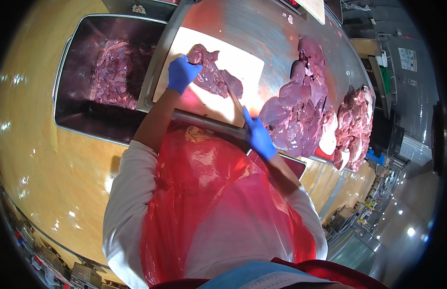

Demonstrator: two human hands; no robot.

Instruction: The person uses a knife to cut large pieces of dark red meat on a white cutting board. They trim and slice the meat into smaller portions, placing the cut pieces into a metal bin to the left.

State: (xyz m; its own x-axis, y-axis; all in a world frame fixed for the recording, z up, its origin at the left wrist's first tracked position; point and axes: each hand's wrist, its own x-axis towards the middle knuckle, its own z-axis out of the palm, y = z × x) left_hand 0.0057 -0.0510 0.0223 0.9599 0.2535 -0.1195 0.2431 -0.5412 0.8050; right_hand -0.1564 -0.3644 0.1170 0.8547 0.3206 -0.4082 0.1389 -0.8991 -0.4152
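Note:
A dark red piece of liver [211,79] lies across the white cutting board [250,62]. My left hand [182,74], in a blue glove, is closed on its upper left end. Gloved in blue too, my right hand [258,134] grips the handle of a knife [234,100] at the board's lower right. The blade points up and to the left, against the liver, with a smooth lobe [232,84] just right of it. How deep the blade sits in the meat I cannot tell.
Right of the board, a large heap of livers [300,103] rests on the metal table [247,24], with paler meat pieces [353,125] beyond it. A deep metal tub [71,103] holding dark trimmings [112,72] stands at the left, beside the table's edge.

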